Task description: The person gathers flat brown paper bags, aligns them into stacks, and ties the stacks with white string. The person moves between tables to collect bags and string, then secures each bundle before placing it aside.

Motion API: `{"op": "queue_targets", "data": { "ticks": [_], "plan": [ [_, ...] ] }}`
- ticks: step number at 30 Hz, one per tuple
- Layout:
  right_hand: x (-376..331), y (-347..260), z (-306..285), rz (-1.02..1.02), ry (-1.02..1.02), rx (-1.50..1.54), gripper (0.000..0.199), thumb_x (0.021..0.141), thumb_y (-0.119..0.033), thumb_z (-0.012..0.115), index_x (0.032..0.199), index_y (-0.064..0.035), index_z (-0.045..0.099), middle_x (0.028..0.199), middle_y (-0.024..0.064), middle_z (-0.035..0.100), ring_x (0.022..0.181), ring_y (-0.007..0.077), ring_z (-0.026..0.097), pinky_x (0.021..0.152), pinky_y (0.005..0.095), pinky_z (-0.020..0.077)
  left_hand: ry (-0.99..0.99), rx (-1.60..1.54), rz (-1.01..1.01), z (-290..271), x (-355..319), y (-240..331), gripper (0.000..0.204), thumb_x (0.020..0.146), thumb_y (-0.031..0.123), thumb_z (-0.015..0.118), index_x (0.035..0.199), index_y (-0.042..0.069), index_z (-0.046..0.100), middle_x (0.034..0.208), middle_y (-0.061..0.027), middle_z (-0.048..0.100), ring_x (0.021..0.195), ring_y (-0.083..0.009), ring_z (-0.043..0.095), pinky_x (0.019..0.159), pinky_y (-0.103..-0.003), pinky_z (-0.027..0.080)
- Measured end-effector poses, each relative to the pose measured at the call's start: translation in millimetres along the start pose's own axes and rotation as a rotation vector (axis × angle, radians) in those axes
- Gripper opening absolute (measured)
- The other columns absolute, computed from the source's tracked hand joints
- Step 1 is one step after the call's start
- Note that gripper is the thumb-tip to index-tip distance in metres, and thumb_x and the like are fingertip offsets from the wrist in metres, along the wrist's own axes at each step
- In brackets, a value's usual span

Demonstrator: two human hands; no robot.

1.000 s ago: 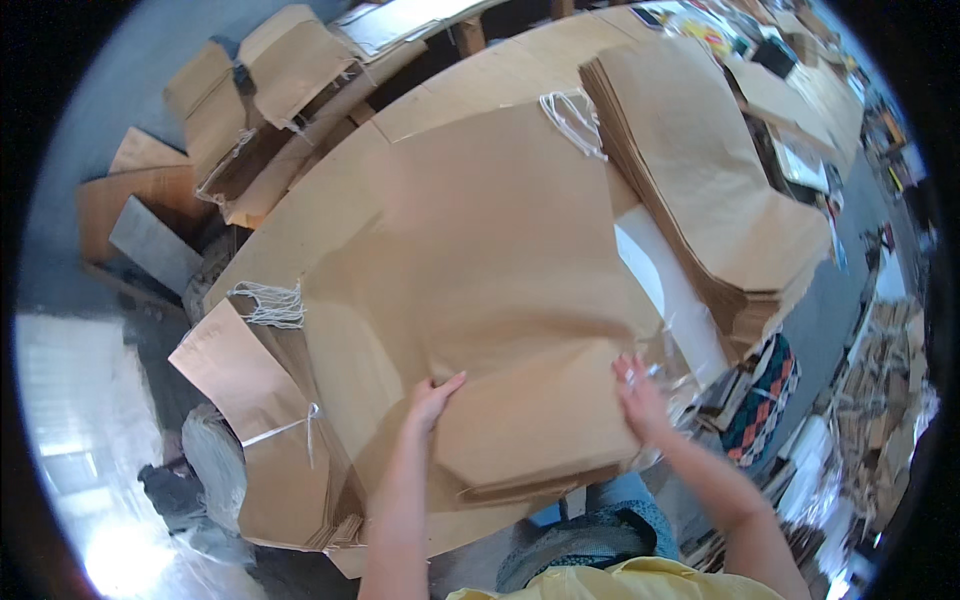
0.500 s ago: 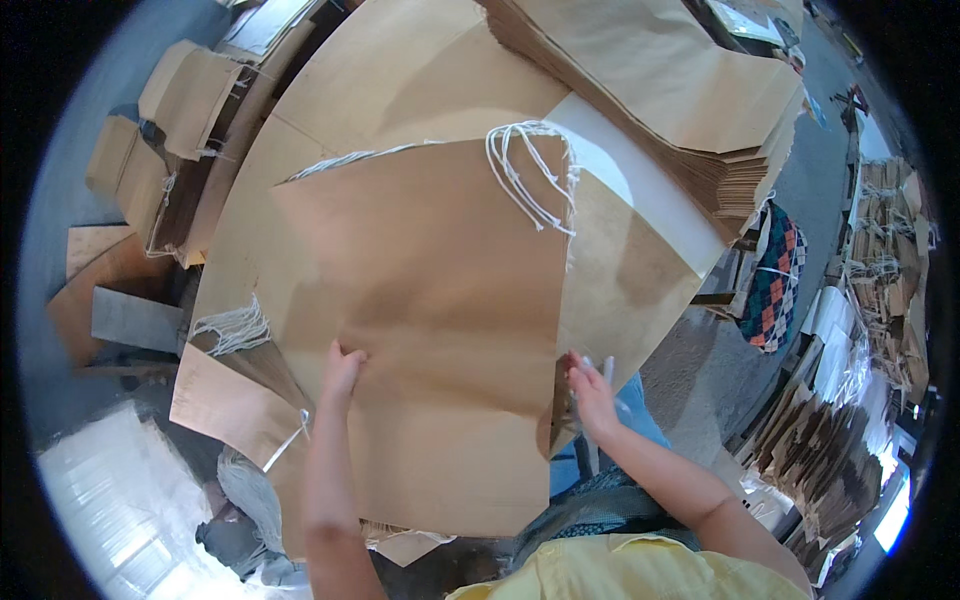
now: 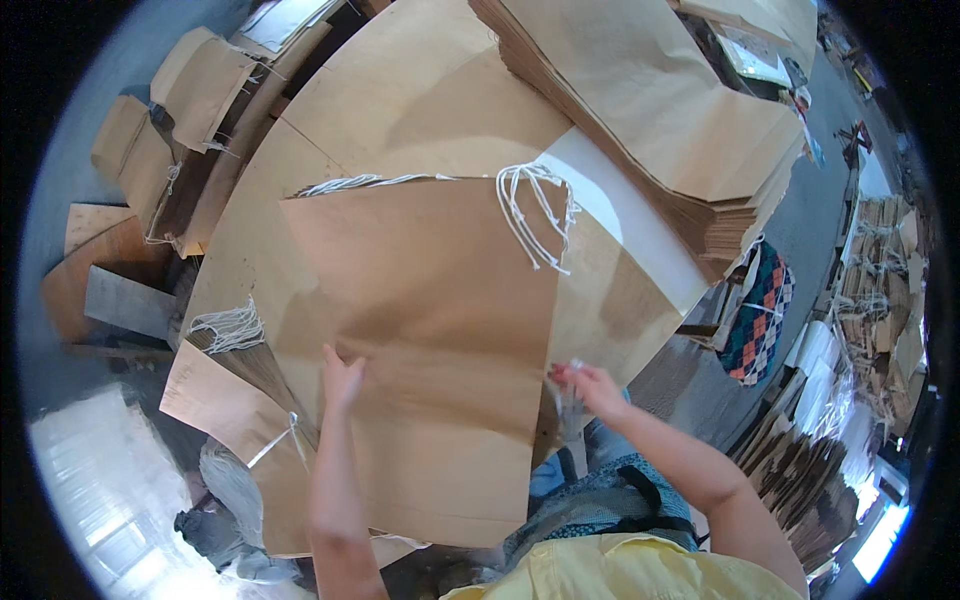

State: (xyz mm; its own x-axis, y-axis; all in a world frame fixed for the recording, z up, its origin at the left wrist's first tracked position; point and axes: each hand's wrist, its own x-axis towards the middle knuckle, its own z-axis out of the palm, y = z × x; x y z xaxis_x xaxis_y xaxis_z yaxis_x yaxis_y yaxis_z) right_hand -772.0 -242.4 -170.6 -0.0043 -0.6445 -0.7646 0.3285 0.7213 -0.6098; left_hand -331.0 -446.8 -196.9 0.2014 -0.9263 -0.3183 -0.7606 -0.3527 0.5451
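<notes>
A stack of brown paper bags point(image 3: 440, 300) lies before me, white cord handles point(image 3: 535, 215) spilling over its upper right corner and more cords along its far edge. My left hand point(image 3: 343, 378) grips the stack's left edge, thumb on top, the other fingers partly hidden. Beside the right edge, my right hand point(image 3: 592, 390) pinches a thin, clear strip point(image 3: 570, 415) that hangs down, blurred; it looks like plastic. At the left lies a smaller bundle of brown bags point(image 3: 225, 400) with white cords and a white tie round it.
Everything rests on a large tan board point(image 3: 420, 100). A thick pile of brown paper point(image 3: 650, 110) stands at the far right. Beyond the board are a checkered cushion point(image 3: 758, 315), folded cardboard point(image 3: 205, 85) at the left and stacked bundles point(image 3: 870, 270) at the right.
My right hand has come left towards the stack's edge, and its spread fingers have drawn together. The left hand keeps its place on the bags. The whole view has shifted slightly.
</notes>
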Motion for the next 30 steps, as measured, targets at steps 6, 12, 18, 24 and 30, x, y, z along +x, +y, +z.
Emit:
{"op": "queue_targets", "data": {
  "ticks": [6, 12, 18, 24, 30],
  "plan": [
    [-66, -197, -57, -0.243, -0.217, 0.285, 0.039, 0.105, -0.025, 0.046, 0.127, 0.0044, 0.058, 0.112, 0.0146, 0.068, 0.109, 0.0248, 0.066, 0.101, 0.0429, 0.0505, -0.396, -0.584, 0.233, 31, -124, 239, 0.038, 0.091, 0.007, 0.067, 0.128, 0.005, 0.058, 0.119, -0.0072, 0.066, 0.111, -0.0156, 0.061, 0.100, -0.032, 0.047],
    [-92, -321, -50, -0.551, -0.449, 0.309, 0.038, 0.106, -0.022, 0.043, 0.127, 0.0056, 0.058, 0.109, 0.0159, 0.069, 0.107, 0.0273, 0.067, 0.101, 0.0457, 0.0507, -1.040, -0.840, 0.163, 127, -223, 352, 0.047, 0.092, 0.006, 0.067, 0.135, 0.007, 0.050, 0.125, -0.0071, 0.063, 0.117, -0.0148, 0.059, 0.097, -0.033, 0.051],
    [-83, -387, -126, -0.722, -0.218, -0.005, 0.037, 0.106, -0.020, 0.044, 0.129, 0.0057, 0.058, 0.117, 0.0162, 0.068, 0.110, 0.0236, 0.066, 0.103, 0.0397, 0.0486, -1.041, -0.735, -0.032, 113, -212, 386, 0.039, 0.098, 0.014, 0.060, 0.135, 0.009, 0.049, 0.112, -0.0048, 0.065, 0.100, -0.0126, 0.063, 0.065, -0.025, 0.054],
    [-59, -404, -183, -0.762, 0.098, -0.329, 0.034, 0.106, -0.021, 0.046, 0.125, 0.0013, 0.063, 0.096, 0.0057, 0.067, 0.093, 0.0140, 0.064, 0.090, 0.0300, 0.0497, -1.058, -0.665, 0.058, 23, -167, 380, 0.021, 0.099, 0.021, 0.059, 0.112, 0.006, 0.067, 0.074, 0.0051, 0.057, 0.057, -0.0010, 0.042, 0.046, -0.019, 0.030],
    [-81, -414, -239, -0.215, -0.314, -0.724, 0.030, 0.102, -0.024, 0.053, 0.090, -0.0017, 0.068, 0.064, -0.0031, 0.051, 0.055, 0.0045, 0.043, 0.049, 0.0208, 0.0327, -0.512, -0.609, 0.026, -117, -111, 383, 0.021, 0.101, 0.022, 0.057, 0.098, 0.005, 0.069, 0.062, 0.0066, 0.048, 0.050, -0.0001, 0.035, 0.044, -0.018, 0.022]
  ]
}}
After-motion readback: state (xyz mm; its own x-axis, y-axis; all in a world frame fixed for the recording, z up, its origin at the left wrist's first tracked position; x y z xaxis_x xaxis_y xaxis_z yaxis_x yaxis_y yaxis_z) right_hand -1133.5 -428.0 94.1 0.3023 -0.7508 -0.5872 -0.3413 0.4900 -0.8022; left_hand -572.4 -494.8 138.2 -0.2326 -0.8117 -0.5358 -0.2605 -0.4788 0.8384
